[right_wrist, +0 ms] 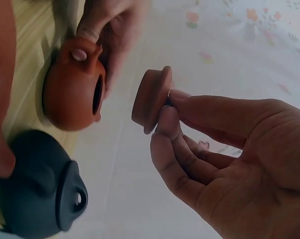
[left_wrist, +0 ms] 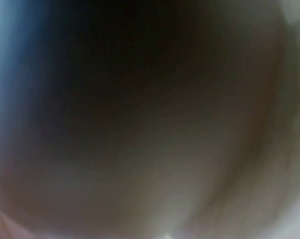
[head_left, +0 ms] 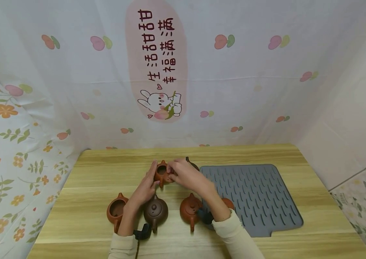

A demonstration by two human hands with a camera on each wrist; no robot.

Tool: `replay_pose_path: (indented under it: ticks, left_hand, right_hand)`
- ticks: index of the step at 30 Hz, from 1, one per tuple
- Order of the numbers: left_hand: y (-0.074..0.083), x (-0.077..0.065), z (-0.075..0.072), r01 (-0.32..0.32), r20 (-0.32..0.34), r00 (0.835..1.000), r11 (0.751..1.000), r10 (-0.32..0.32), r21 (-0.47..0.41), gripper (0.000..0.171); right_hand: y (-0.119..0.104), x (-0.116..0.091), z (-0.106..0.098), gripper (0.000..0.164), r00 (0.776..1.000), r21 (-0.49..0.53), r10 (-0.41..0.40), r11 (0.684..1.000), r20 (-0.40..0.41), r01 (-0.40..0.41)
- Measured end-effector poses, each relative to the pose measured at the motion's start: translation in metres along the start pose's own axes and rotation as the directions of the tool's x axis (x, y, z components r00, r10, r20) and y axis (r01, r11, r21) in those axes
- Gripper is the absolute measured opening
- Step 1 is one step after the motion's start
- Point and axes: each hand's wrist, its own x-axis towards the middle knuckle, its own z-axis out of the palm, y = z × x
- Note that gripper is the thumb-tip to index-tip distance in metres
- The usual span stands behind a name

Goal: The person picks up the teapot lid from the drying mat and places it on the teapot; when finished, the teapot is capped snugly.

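Observation:
My right hand (head_left: 183, 174) pinches a small reddish-brown teapot lid (right_wrist: 152, 99) between thumb and fingertips, tilted on its side in the right wrist view. Beside it, a lidless reddish-brown teapot (right_wrist: 70, 97) stands on the table, its round opening showing. My left hand (head_left: 146, 187) holds this teapot, fingers along its left side and thumb near the handle. A dark brown teapot (head_left: 156, 212) with its lid on stands nearer me, close to the left wrist. The left wrist view is too dark and blurred to make out the hand's work.
Another lidless teapot (head_left: 111, 216) stands left of the left forearm. A lidded reddish teapot (head_left: 189, 212) is by the right forearm, which partly hides an orange-brown object (head_left: 228, 203). Behind the right hand is a dark teapot (head_left: 194, 166). A grey ridged mat (head_left: 251, 194) lies at right.

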Motion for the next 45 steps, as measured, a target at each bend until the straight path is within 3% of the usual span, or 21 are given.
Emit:
replay_pose_path:
  ticks: [10,21,30,45]
  left_hand:
    - [-0.001,-0.001,0.001,0.031,0.028,0.999,1.0,-0.031,-0.003,0.079]
    - [-0.002,-0.002,0.001,0.002,0.012,1.0,1.0,-0.002,-0.018,0.079]
    - [-0.004,-0.001,0.001,-0.011,0.001,1.0,1.0,0.011,-0.019,0.082]
    - [-0.004,-0.001,0.001,-0.02,-0.006,1.0,0.999,0.02,-0.037,0.083]
  right_hand:
    - [-0.001,0.018,0.008,0.004,0.999,-0.011,0.007,1.0,0.052,-0.007]
    - [0.002,0.044,0.01,0.005,0.995,-0.021,0.043,0.999,0.09,-0.041]
    - [0.003,0.056,0.014,0.004,0.997,-0.059,0.01,0.998,0.083,-0.005]
    - [0.008,0.069,0.028,0.006,0.994,-0.112,0.047,0.993,0.101,-0.036]
